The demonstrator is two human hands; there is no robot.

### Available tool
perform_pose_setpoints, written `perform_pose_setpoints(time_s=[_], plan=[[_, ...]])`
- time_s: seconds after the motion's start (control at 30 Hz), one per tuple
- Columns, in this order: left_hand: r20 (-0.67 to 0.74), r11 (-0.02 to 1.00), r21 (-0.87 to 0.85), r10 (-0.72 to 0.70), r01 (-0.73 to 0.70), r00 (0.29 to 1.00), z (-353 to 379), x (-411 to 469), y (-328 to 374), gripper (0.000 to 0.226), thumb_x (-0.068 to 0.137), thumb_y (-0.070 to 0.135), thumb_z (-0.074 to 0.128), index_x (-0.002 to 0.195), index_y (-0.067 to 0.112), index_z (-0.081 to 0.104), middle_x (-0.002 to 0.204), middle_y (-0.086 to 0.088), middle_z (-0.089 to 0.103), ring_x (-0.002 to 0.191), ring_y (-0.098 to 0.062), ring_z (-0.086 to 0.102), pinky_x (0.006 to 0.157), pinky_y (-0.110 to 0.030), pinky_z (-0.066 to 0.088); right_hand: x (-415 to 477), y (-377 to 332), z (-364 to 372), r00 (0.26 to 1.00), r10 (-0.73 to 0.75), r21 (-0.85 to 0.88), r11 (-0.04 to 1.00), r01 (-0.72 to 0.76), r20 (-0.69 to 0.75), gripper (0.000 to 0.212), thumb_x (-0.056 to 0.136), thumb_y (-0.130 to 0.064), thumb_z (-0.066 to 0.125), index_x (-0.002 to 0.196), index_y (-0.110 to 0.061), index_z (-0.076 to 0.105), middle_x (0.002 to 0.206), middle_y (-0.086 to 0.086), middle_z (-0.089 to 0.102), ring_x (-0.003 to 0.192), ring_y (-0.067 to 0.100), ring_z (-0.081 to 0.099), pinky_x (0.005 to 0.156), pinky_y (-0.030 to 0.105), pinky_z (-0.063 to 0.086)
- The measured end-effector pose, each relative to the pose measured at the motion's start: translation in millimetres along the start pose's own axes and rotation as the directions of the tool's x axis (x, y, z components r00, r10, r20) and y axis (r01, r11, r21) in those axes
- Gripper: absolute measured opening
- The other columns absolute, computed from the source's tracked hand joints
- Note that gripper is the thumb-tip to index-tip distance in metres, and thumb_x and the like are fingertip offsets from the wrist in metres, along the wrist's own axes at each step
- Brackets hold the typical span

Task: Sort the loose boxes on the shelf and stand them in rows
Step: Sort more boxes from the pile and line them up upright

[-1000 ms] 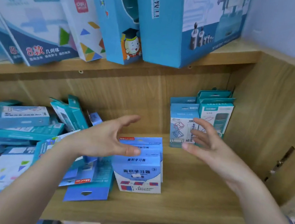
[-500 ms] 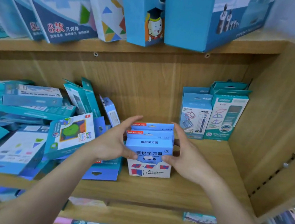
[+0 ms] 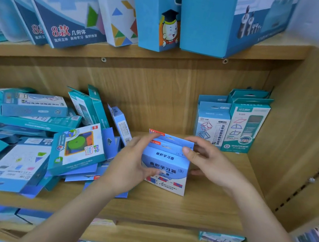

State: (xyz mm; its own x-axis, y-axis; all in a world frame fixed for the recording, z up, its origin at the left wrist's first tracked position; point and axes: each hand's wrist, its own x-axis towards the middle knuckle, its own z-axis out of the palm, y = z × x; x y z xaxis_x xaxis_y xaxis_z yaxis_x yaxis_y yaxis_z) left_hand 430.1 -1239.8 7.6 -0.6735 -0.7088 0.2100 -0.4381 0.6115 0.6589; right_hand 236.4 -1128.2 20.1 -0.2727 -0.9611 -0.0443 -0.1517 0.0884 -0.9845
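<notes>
Both forearms reach up and forward over the front edge of the wooden shelf [image 3: 193, 211]; the left hand [image 3: 128, 169] and right hand [image 3: 212, 165] clasp, from either side, a small upright group of pale blue boxes [image 3: 166, 168] with hang tabs, standing at mid-shelf. To the left, loose boxes [image 3: 31, 141] lie in a tilted, overlapping heap. At the rear right corner, upright boxes [image 3: 232, 123] stand side by side against the back panel.
</notes>
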Motion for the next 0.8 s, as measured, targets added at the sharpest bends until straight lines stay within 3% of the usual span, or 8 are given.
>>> perform_pose_setpoints(time_s=[0.13, 0.27, 0.37, 0.47, 0.53, 0.6, 0.67, 0.8], plan=[[-0.065, 0.990, 0.137, 0.031, -0.022, 0.997, -2, 0, 3, 0.072, 0.067, 0.027, 0.084, 0.127, 0.034, 0.044, 0.126, 0.013, 0.045, 0.112, -0.008, 0.049, 0.092, -0.024, 0.044, 8, -1, 3, 0.998, -0.021, -0.009, 1.000, 0.021, -0.066, 0.015, 0.091, -0.029, 0.060, 0.103, -0.036, 0.063, 0.102, -0.003, 0.071, 0.093, 0.012, 0.067, 0.070, 0.032, 0.059], [0.058, 0.984, 0.146, 0.089, -0.097, 0.994, -10, 11, 12, 0.097, 0.063, 0.024, 0.086, 0.134, 0.047, 0.024, 0.146, 0.017, 0.020, 0.125, 0.002, 0.033, 0.102, -0.021, 0.035, 17, -3, 1, 0.989, -0.139, -0.177, 0.976, 0.127, -0.054, 0.014, 0.093, -0.022, 0.058, 0.096, -0.034, 0.063, 0.096, -0.003, 0.070, 0.090, 0.015, 0.067, 0.072, 0.039, 0.059], [0.192, 0.982, 0.167, 0.054, -0.087, 0.980, -16, 27, 17, 0.103, 0.061, 0.023, 0.087, 0.134, 0.054, 0.020, 0.132, 0.016, 0.037, 0.115, -0.002, 0.042, 0.098, -0.023, 0.039, 24, -11, -5, 0.988, -0.151, -0.214, 0.966, 0.144, -0.018, 0.010, 0.091, -0.021, 0.060, 0.098, -0.028, 0.063, 0.100, 0.000, 0.067, 0.094, 0.018, 0.063, 0.067, 0.023, 0.056], [0.262, 0.954, 0.273, 0.048, -0.121, 0.964, -19, 38, 18, 0.091, 0.059, 0.032, 0.087, 0.134, 0.042, 0.037, 0.114, 0.014, 0.046, 0.107, -0.008, 0.050, 0.093, -0.029, 0.045, 28, -18, -10, 0.998, -0.034, -0.152, 0.987, 0.042, 0.056, 0.029, 0.089, -0.035, 0.058, 0.117, -0.027, 0.055, 0.109, -0.002, 0.064, 0.096, 0.028, 0.066, 0.072, 0.036, 0.059], [0.303, 0.889, 0.417, 0.060, -0.188, 0.951, -20, 43, 22, 0.081, 0.061, 0.041, 0.083, 0.130, 0.033, 0.042, 0.108, 0.013, 0.046, 0.100, -0.009, 0.053, 0.086, -0.031, 0.047, 29, -17, -13, 0.999, -0.009, -0.185, 0.983, 0.018, 0.047, 0.038, 0.089, -0.044, 0.053, 0.124, -0.031, 0.051, 0.114, -0.003, 0.062, 0.101, 0.025, 0.065, 0.072, 0.028, 0.056], [0.319, 0.807, 0.535, 0.081, -0.250, 0.944, -20, 46, 29, 0.071, 0.061, 0.047, 0.078, 0.121, 0.029, 0.044, 0.102, 0.011, 0.045, 0.094, -0.013, 0.055, 0.080, -0.033, 0.048, 28, -15, -17, 1.000, -0.027, -0.203, 0.979, 0.026, -0.004, 0.037, 0.086, -0.054, 0.048, 0.120, -0.037, 0.053, 0.117, -0.007, 0.061, 0.107, 0.011, 0.060, 0.072, 0.017, 0.053], [0.313, 0.778, 0.576, 0.074, -0.251, 0.947, -23, 52, 34, 0.065, 0.061, 0.047, 0.077, 0.114, 0.027, 0.046, 0.099, 0.008, 0.046, 0.090, -0.017, 0.056, 0.076, -0.033, 0.047, 26, -9, -25, 0.993, -0.081, -0.251, 0.966, 0.057, -0.086, 0.036, 0.082, -0.061, 0.047, 0.110, -0.041, 0.057, 0.112, -0.012, 0.062, 0.107, 0.006, 0.058, 0.085, 0.027, 0.051], [0.180, 0.783, 0.599, 0.074, -0.169, 0.981, -39, 83, 39, 0.067, 0.059, 0.042, 0.080, 0.114, 0.022, 0.048, 0.102, 0.002, 0.052, 0.094, -0.023, 0.057, 0.074, -0.032, 0.045, 25, -8, -45, 0.927, -0.178, -0.304, 0.950, 0.075, -0.329, 0.017, 0.091, -0.029, 0.058, 0.108, -0.031, 0.061, 0.094, -0.012, 0.062, 0.089, 0.001, 0.058, 0.084, 0.030, 0.050]])
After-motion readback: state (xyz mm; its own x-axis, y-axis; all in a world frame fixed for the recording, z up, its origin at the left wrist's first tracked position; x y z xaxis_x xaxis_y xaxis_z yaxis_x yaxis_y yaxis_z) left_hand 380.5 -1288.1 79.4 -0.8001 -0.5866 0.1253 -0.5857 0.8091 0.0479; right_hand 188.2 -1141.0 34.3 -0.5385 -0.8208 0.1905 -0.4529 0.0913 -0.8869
